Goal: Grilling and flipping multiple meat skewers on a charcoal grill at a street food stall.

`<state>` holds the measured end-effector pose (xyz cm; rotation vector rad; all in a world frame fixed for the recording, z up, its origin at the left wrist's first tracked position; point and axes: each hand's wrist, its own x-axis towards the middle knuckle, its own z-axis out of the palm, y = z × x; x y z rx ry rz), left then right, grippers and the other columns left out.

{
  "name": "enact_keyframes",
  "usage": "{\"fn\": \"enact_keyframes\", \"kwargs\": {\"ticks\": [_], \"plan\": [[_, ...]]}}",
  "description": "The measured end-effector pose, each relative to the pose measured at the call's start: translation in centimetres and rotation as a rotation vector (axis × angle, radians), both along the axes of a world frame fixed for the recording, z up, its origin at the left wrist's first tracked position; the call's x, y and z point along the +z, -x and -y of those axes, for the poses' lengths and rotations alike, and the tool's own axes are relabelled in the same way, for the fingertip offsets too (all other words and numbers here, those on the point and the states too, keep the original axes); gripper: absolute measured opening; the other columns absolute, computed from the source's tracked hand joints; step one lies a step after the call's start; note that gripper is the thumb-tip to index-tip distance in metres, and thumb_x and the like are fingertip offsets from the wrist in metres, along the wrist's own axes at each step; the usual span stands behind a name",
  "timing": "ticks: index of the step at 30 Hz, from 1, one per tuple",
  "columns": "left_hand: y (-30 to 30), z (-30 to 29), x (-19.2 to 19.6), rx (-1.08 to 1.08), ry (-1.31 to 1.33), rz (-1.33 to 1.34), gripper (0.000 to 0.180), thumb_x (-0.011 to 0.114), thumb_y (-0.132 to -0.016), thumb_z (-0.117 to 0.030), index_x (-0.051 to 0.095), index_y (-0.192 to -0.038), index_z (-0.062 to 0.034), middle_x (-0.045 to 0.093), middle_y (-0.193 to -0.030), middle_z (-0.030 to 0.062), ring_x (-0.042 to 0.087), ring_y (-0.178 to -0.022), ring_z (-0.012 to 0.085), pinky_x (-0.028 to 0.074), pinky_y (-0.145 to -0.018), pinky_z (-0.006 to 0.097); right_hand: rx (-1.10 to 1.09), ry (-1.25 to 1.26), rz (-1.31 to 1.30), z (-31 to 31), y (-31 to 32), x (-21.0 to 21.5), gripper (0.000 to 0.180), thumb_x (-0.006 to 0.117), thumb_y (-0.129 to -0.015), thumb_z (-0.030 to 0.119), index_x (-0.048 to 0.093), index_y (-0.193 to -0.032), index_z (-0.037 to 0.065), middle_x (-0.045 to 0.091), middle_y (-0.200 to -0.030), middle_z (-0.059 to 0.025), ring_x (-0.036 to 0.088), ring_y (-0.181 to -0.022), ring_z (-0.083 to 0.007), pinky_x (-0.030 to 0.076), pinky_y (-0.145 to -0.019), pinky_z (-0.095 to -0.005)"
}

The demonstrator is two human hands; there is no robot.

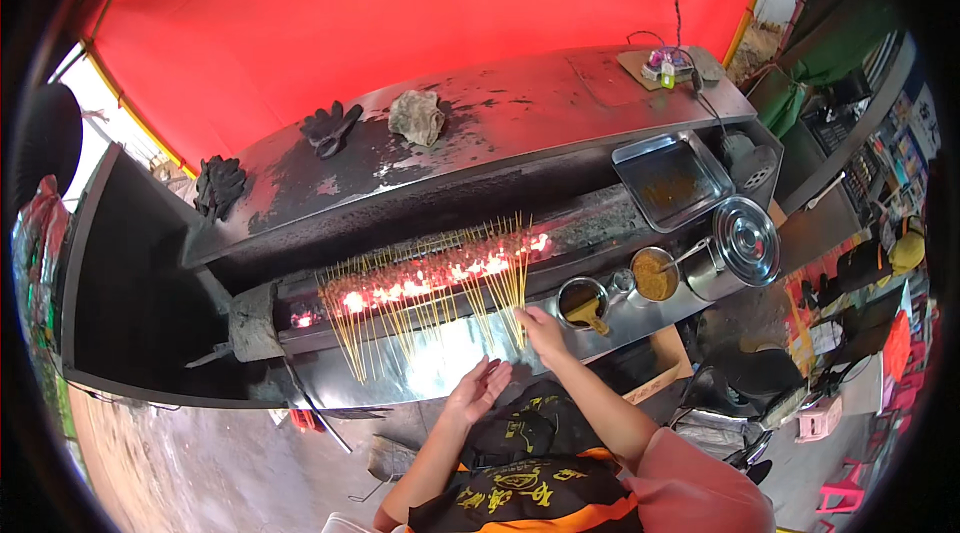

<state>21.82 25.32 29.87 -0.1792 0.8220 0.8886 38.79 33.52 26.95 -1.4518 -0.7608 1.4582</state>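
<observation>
A red canopy (400,23) fills the top of the view, shading the stall. Below it runs the long steel hood (520,123) of a charcoal grill (440,278), its top blackened by smoke; two dark gloves (330,126) (218,185) and a grey rag (417,117) lie on it, within reach yet off the heat. In the trough, coals (420,285) glow orange under a row of skewers (430,293), laid crosswise so the meat sits over the fire while the bare bamboo ends stick out toward the person, cool enough to grip. To the right, a steel tray (672,180) of brownish seasoning, a lidded pot (745,238) and two small spice cups (654,274) (582,301) stand at the grill's end, handy for dusting. The right hand (541,328) reaches to the rightmost skewer ends, fingers curled and pinching or touching the sticks; whether it truly grips one I cannot tell. The left hand (480,388) hangs open, palm up, fingers spread, holding nothing, just below the steel front ledge (440,358) and apart from the skewers.
</observation>
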Motion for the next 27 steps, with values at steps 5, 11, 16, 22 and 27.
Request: {"fn": "enact_keyframes", "kwargs": {"ticks": [5, 11, 16, 22, 27], "plan": [[-1.8, -0.5, -0.9, 0.089, -0.098, -0.149, 0.032, 0.052, -0.094, -0.022, 0.048, -0.116, 0.0003, 0.055, -0.116, 0.0167, 0.057, -0.105, 0.0254, 0.050, -0.090, 0.033, -0.188, -0.106, 0.033, -0.2, 0.6, -0.7, 0.024, 0.053, -0.092, 0.024, 0.056, -0.084, 0.002, 0.057, -0.067, -0.0036, 0.051, -0.058, -0.0094, 0.040, -0.050, -0.0249], [-4.1, -1.8, -1.0, 0.098, -0.211, -0.628, 0.024, 0.051, -0.094, -0.017, 0.056, -0.108, 0.0026, 0.058, -0.089, 0.0101, 0.058, -0.068, 0.0162, 0.052, -0.063, 0.027, -0.260, -0.163, 0.132, -0.5, -0.6, -0.8, 0.018, 0.048, -0.094, 0.019, 0.049, -0.088, 0.002, 0.048, -0.062, -0.0020, 0.046, -0.056, -0.0088, 0.036, -0.052, -0.0258], [-4.8, -1.9, -0.7, 0.117, -0.201, -0.672, 0.022, 0.054, -0.092, -0.014, 0.058, -0.103, 0.0045, 0.059, -0.084, 0.0100, 0.057, -0.062, 0.0159, 0.051, -0.058, 0.026, -0.253, -0.207, 0.213, -0.7, -1.1, -2.6, 0.014, 0.047, -0.094, 0.017, 0.048, -0.089, 0.004, 0.047, -0.061, -0.0021, 0.046, -0.056, -0.0086, 0.036, -0.051, -0.0250], [-5.0, -2.1, -1.3, 0.199, -0.198, -0.721, 0.019, 0.056, -0.089, -0.012, 0.060, -0.096, 0.0053, 0.061, -0.078, 0.0095, 0.057, -0.059, 0.0165, 0.049, -0.054, 0.027, -0.050, 0.030, -0.294, -0.2, -1.4, -0.4, 0.008, 0.048, -0.092, 0.016, 0.044, -0.093, 0.010, 0.049, -0.064, -0.0040, 0.037, -0.041, -0.0073, 0.025, -0.035, -0.0225], [-5.5, -2.3, -1.2, 0.237, -0.194, -0.735, 0.017, 0.057, -0.087, -0.011, 0.061, -0.089, 0.0043, 0.061, -0.073, 0.0085, 0.059, -0.060, 0.0164, 0.048, -0.053, 0.027, -0.106, 0.012, -0.179, -0.8, -1.9, -1.3, 0.020, 0.050, -0.091, 0.023, 0.042, -0.098, 0.006, 0.052, -0.063, -0.0052, 0.044, -0.044, -0.0112, 0.033, -0.040, -0.0269]]}}
